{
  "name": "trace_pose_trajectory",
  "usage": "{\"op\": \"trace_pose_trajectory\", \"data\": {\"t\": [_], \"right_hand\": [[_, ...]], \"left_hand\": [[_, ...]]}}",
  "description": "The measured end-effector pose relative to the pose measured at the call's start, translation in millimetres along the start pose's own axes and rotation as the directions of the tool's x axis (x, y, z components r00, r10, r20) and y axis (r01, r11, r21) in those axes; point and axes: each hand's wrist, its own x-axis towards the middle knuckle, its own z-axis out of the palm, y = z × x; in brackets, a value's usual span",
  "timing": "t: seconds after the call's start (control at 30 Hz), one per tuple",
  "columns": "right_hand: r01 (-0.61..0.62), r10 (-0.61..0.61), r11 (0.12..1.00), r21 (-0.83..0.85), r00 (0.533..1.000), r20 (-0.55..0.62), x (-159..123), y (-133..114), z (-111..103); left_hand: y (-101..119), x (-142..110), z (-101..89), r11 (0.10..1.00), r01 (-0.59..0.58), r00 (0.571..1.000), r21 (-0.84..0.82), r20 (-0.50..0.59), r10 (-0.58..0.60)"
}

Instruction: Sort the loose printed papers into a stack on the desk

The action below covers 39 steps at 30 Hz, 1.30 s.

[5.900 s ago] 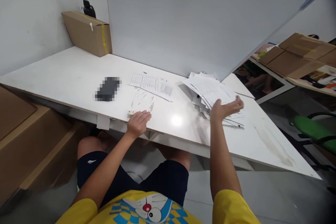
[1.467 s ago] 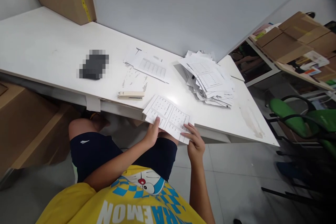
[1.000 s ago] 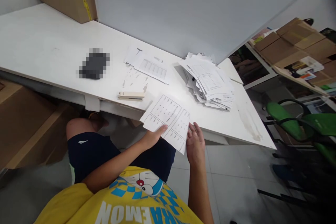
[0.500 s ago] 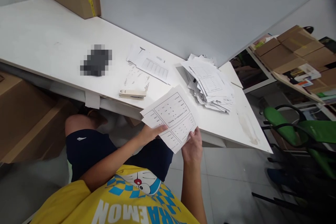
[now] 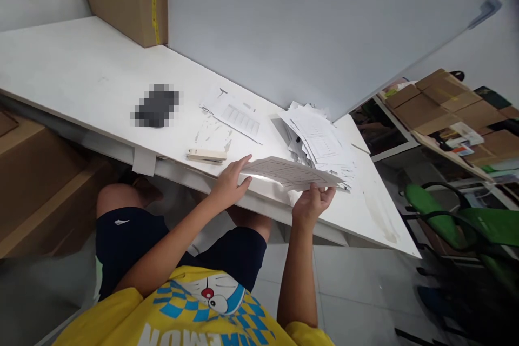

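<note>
Paper: white printed paper (image 5: 290, 173), thin and slightly bowed, held up at the counter's front, seen nearly edge-on; sheet count cannot be told.
Change: half a second ago the print faced the wearer over the lap; now the paper is tipped flatter and further out over the white flat-topped counter (image 5: 117, 70).
Meaning: print is foreshortened, so I judge this as repositioning rather than reading.
Left grip: bare left hand (image 5: 230, 186) at the paper's left end, thumb and fingers spread apart; no firm pinch visible.
Right grip: bare right hand (image 5: 311, 206) clamped on the paper's lower right edge, thumb against it.
Stapler: cream, long, narrow stapler (image 5: 206, 155), just beside the left fingertips, near the front edge.
Pile: untidy stack of white printed sheets (image 5: 318, 138) behind the paper's right end; contact cannot be told.
Back: flat white printed sheets (image 5: 239, 116) near the pale grey upright panel (image 5: 304, 27), which bounds reach.
Front edge: runs just below the paper; both forearms cross it.
Room: narrow strip between stapler and stack; wider white surface leftward, past the dark pixelated shape (image 5: 157, 107).
</note>
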Motion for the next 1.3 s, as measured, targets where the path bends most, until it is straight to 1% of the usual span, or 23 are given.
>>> {"op": "trace_pose_trajectory", "data": {"t": [0.07, 0.17, 0.23, 0.33, 0.4, 0.47, 0.53, 0.6, 0.67, 0.7, 0.77, 0.87, 0.93, 1.0, 1.07, 1.13, 1.23, 1.3], "right_hand": [[-0.100, 0.099, 0.994, 0.042, 0.995, 0.024, -4, 10, 1], [-0.211, 0.208, 0.976, 0.046, 0.976, 0.058, -9, 18, 2], [-0.228, 0.225, 0.973, 0.044, 0.973, 0.052, -9, 17, 5], [-0.210, 0.207, 0.974, 0.079, 0.977, 0.041, -10, 10, 11], [-0.205, 0.201, 0.975, 0.083, 0.978, 0.057, -12, 4, 11], [-0.242, 0.238, 0.970, 0.021, 0.965, 0.111, -16, -2, 7], [-0.279, 0.295, 0.954, -0.113, 0.941, 0.166, -22, -8, 0], [-0.262, 0.315, 0.928, -0.265, 0.931, 0.185, -28, -14, -10], [-0.232, 0.312, 0.901, -0.368, 0.934, 0.175, -31, -21, -19], [-0.241, 0.327, 0.884, -0.400, 0.931, 0.161, -33, -23, -23], [-0.307, 0.397, 0.846, -0.436, 0.909, 0.128, -33, -26, -29], [-0.406, 0.488, 0.801, -0.439, 0.869, 0.085, -35, -27, -33], [-0.444, 0.517, 0.791, -0.420, 0.853, 0.073, -37, -26, -31], [-0.480, 0.552, 0.776, -0.409, 0.831, 0.071, -41, -25, -26], [-0.501, 0.577, 0.766, -0.402, 0.812, 0.087, -46, -25, -19], [-0.510, 0.586, 0.765, -0.393, 0.804, 0.099, -49, -24, -13], [-0.498, 0.581, 0.772, -0.396, 0.805, 0.120, -52, -20, -8], [-0.473, 0.569, 0.780, -0.410, 0.808, 0.150, -53, -17, -8]], "left_hand": [[-4, 1, 8.5, 0.992, -0.017, 1.000, 0.125, 0.021, 0.015], [-11, 4, 17.3, 0.956, -0.097, 0.995, 0.277, 0.037, 0.090], [-13, 5, 19.5, 0.933, -0.136, 0.991, 0.332, 0.044, 0.128], [-14, 6, 17.6, 0.935, -0.117, 0.993, 0.335, 0.021, 0.117], [-11, 3, 13.7, 0.947, -0.084, 0.996, 0.309, 0.000, 0.089], [-7, -1, 8.3, 0.956, -0.049, 0.999, 0.289, 0.002, 0.051], [0, -8, 2.4, 0.964, -0.003, 0.999, 0.266, 0.039, -0.008], [8, -17, -3.4, 0.975, 0.078, 0.991, 0.208, 0.092, -0.099], [14, -25, -8.0, 0.978, 0.182, 0.971, 0.096, 0.142, -0.195], [16, -29, -9.7, 0.972, 0.233, 0.958, 0.026, 0.167, -0.233], [17, -36, -12.1, 0.940, 0.320, 0.934, -0.119, 0.205, -0.292], [12, -46, -14.5, 0.855, 0.436, 0.896, -0.282, 0.228, -0.382], [8, -53, -16.5, 0.824, 0.473, 0.881, -0.311, 0.192, -0.433], [4, -58, -18.6, 0.858, 0.457, 0.889, -0.234, 0.097, -0.447], [0, -63, -19.9, 0.907, 0.412, 0.910, -0.086, -0.008, -0.414], [-6, -66, -20.2, 0.932, 0.360, 0.931, 0.035, -0.083, -0.356], [-14, -69, -20.4, 0.948, 0.300, 0.947, 0.103, -0.149, -0.284], [-18, -71, -22.0, 0.952, 0.278, 0.953, 0.130, -0.159, -0.257]]}}
